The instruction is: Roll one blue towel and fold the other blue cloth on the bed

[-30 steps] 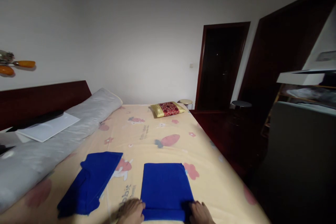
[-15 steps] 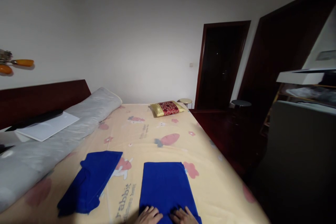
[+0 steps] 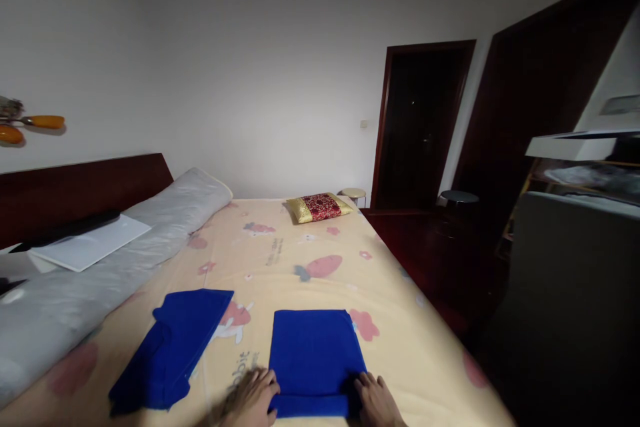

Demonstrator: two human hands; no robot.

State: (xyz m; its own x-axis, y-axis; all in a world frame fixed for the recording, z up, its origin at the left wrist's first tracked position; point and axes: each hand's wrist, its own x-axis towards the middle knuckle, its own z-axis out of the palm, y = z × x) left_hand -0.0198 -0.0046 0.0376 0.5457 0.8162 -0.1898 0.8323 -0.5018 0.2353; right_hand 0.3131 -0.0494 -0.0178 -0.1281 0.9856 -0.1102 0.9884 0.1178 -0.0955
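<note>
Folded blue cloth (image 3: 315,360) btwn both hands, left hand (image 3: 253,400) & right hand (image 3: 377,401) gripping its near corners. Uneven pull could skew the fold.

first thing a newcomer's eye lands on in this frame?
The folded blue cloth at the near edge of the cartoon-print bed, with the left hand and right hand at its near corners. Next, a looser blue cloth lying to its left, and the small red-and-gold pillow at the bed's far end.
</note>
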